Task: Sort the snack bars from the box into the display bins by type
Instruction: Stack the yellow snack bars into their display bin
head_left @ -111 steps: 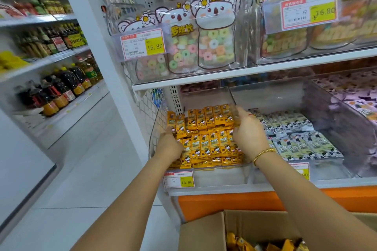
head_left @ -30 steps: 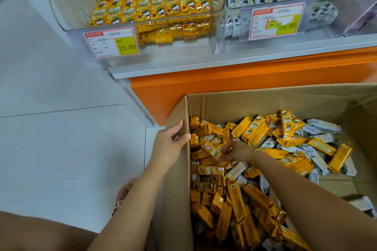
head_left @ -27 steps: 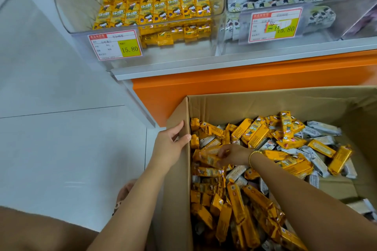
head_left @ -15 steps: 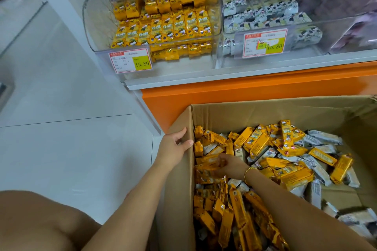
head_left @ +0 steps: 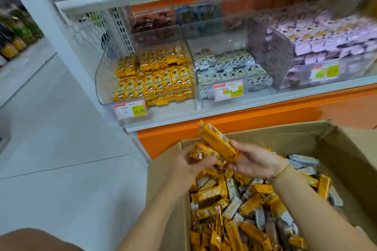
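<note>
Where pale floor tiles (head_left: 61,149) meet an orange base panel (head_left: 224,122), a white shop shelf (head_left: 183,117) carries a row of clear bins. The left bin (head_left: 102,79), at the shelf's left end, holds stacked yellow bars (head_left: 155,75) in neat rows behind a price tag (head_left: 130,109). The second bin (head_left: 216,44), just beside it, holds white bars (head_left: 228,67). A third bin (head_left: 295,75), towards the shelf's right end, holds purple packets (head_left: 318,38), blurred. Far left, across the aisle, stand blurred bottles (head_left: 12,45).

An open cardboard box (head_left: 169,199) stands on the floor against the base panel, filled with loose bars (head_left: 234,199), yellow and white mixed. Above the box's far left corner both hands carry the held bars (head_left: 216,140), several yellow ones in a bundle. The left grip (head_left: 187,164) is curled round the lower bars. The right grip (head_left: 257,161), a bracelet (head_left: 281,173) at its wrist, pinches the top bar with thumb above and fingers below.

Half a second ago the left grip rested on the box's left rim and the right one was down among the loose bars; both are now raised together. The view has also tilted up to show more of the shelf.
</note>
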`<state>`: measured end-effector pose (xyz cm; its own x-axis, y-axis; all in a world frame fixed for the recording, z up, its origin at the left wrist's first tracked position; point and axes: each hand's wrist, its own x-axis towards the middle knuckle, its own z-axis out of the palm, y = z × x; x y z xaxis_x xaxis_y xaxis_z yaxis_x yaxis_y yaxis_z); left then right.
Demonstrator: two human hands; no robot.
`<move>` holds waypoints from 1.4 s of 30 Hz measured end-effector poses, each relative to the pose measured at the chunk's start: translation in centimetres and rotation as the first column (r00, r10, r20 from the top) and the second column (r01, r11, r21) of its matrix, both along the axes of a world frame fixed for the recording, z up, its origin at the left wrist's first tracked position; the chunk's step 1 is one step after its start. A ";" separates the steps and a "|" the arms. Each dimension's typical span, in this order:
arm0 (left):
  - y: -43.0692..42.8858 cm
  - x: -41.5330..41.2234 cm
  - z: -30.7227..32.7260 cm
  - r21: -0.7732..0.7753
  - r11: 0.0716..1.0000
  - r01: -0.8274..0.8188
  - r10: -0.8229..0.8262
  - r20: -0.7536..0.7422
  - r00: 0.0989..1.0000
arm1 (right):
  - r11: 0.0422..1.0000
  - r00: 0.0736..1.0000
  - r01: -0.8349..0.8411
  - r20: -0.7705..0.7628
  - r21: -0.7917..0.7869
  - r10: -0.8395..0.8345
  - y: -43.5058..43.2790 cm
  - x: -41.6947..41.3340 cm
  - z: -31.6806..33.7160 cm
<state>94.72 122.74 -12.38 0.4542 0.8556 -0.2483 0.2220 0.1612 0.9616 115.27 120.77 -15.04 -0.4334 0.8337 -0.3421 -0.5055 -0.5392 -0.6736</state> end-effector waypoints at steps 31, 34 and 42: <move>16.9 -4.5 14.2 0.154 0.809 -0.568 0.550 0.143 0.823 | 0.664 0.702 0.607 0.096 0.436 -0.705 9.0 -4.8 14.5; 17.6 -4.1 12.9 0.566 0.730 -0.383 0.592 -0.244 0.768 | 0.654 0.666 0.621 0.150 0.432 -0.731 9.3 -4.7 13.8; 19.6 -5.2 13.2 0.621 0.779 -0.088 0.563 -0.630 0.535 | 0.580 0.567 0.636 0.201 0.509 -0.799 9.5 -4.7 13.6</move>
<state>89.56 142.35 0.83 -0.0407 0.9908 0.1290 0.9126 -0.0157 0.4085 110.57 130.24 -1.41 0.4636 0.8846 0.0511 -0.2770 0.1995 -0.9399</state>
